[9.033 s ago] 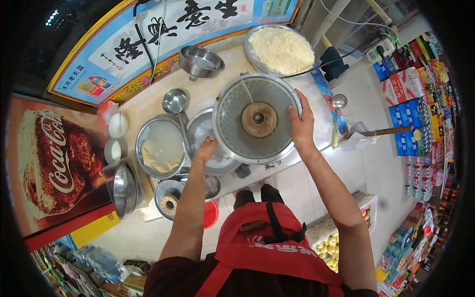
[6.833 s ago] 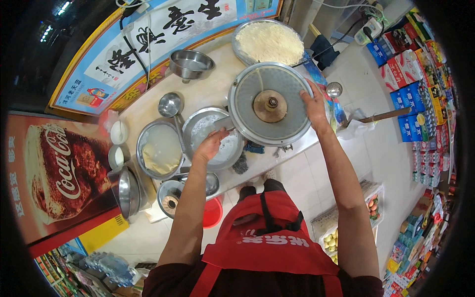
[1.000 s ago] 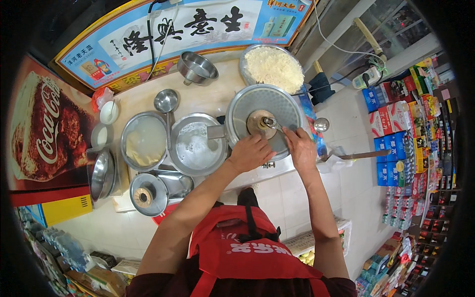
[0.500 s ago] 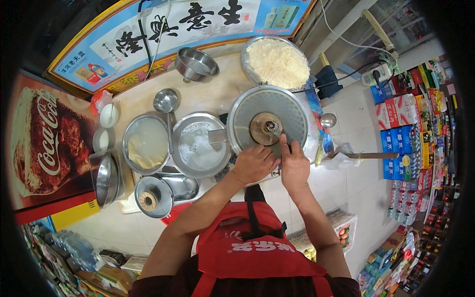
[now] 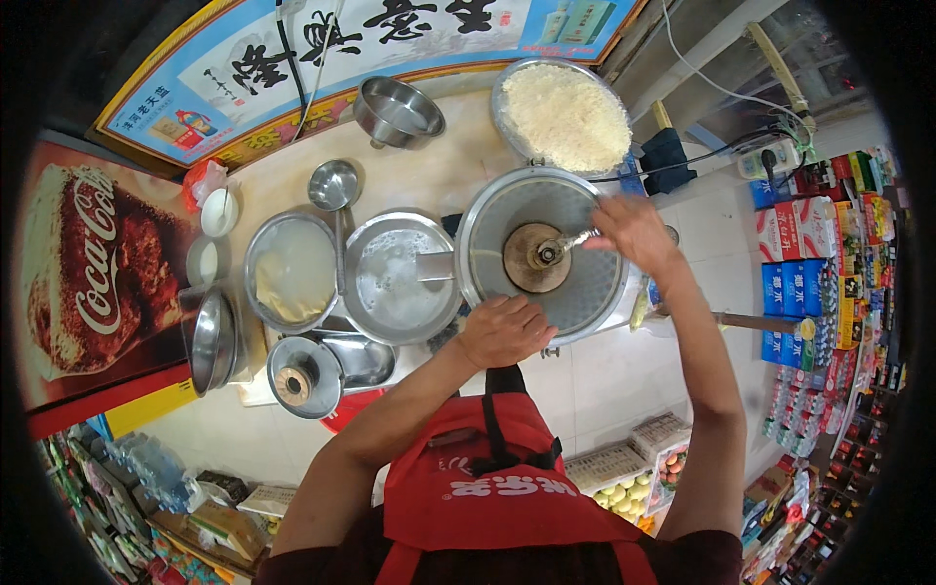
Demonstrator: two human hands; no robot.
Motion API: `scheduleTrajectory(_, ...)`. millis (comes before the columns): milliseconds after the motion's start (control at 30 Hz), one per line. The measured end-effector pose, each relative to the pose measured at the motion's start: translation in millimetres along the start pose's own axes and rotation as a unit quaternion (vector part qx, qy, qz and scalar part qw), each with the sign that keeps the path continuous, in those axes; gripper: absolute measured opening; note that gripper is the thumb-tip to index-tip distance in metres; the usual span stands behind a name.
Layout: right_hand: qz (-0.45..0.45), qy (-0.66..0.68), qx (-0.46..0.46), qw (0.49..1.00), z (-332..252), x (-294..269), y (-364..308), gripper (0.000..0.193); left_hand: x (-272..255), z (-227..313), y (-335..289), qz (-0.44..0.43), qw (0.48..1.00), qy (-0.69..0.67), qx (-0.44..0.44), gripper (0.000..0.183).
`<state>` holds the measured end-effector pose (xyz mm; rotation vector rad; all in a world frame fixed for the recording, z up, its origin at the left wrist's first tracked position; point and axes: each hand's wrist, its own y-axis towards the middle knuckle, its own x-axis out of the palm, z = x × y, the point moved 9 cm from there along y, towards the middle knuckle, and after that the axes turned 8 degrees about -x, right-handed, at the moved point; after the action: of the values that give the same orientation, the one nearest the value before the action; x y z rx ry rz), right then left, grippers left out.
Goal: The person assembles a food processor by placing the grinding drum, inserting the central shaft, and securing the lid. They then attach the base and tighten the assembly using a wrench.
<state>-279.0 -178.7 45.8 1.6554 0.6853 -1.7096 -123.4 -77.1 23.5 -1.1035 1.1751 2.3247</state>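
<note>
A round metal grinding machine stands at the table's right edge, its bowl uncovered. Inside are a grey mesh-like lining and a brown round grinding stone with a metal nut at its centre. My left hand grips the near rim with curled fingers. At the right side of the bowl, my right hand is closed on the outer end of a small silver wrench. The wrench's other end meets the nut. The machine's metal spout reaches over a pan of foamy whitish liquid.
Left of that pan are a basin of cloudy liquid, a ladle and a second grinding stone in a bowl. A steel funnel pot and a basin of pale crumbly pulp stand at the back. A cable runs behind the machine.
My right hand has swung from the near side of the nut out to the right, turning the wrench with it. My left hand stays at the near rim.
</note>
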Motion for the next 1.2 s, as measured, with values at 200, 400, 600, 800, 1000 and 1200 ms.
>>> scheduleTrajectory(200,-0.017,-0.053,-0.155,0.986,-4,-5,92,0.053,-3,-2,0,0.014,0.999,-0.027,-0.020,0.021)
scheduleTrajectory(400,-0.090,-0.042,-0.101,0.990,-15,7,106,0.054,-4,-3,1,0.011,0.998,-0.059,-0.034,0.020)
scheduleTrajectory(600,0.100,0.108,0.116,0.982,-19,15,104,0.043,0,-3,-3,-0.004,0.998,-0.038,-0.045,0.021)
scheduleTrajectory(800,0.110,0.023,0.369,0.922,-8,21,96,0.054,-6,1,-1,0.013,0.998,-0.040,-0.040,0.023)
scheduleTrajectory(1000,0.168,0.088,0.350,0.917,-25,21,99,0.041,-6,1,-4,0.031,0.998,-0.042,-0.040,0.019)
scheduleTrajectory(1200,0.186,-0.033,0.378,0.907,-29,24,92,0.048,2,-1,-11,0.022,0.998,-0.040,-0.053,0.021)
